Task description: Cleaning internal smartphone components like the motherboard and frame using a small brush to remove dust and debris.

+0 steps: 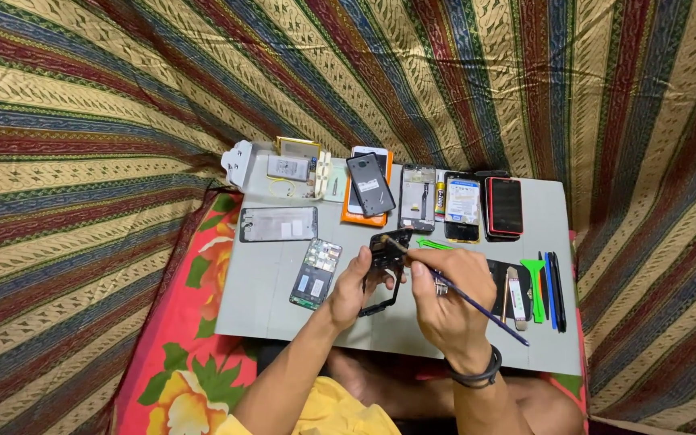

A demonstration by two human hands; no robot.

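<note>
Phone frame, black and partly hidden by fingers, sits at the middle of the pale surface, pinched in the left hand. Right hand, its grip closed round a thin blue-handled brush, touches the bristles to the frame's top. A clear tray at eleven o'clock holds small parts too tiny to identify. Phones line twelve o'clock; pry tools lie at three. Striped fabric surrounds everything; a floral cloth is at eight o'clock.
</note>
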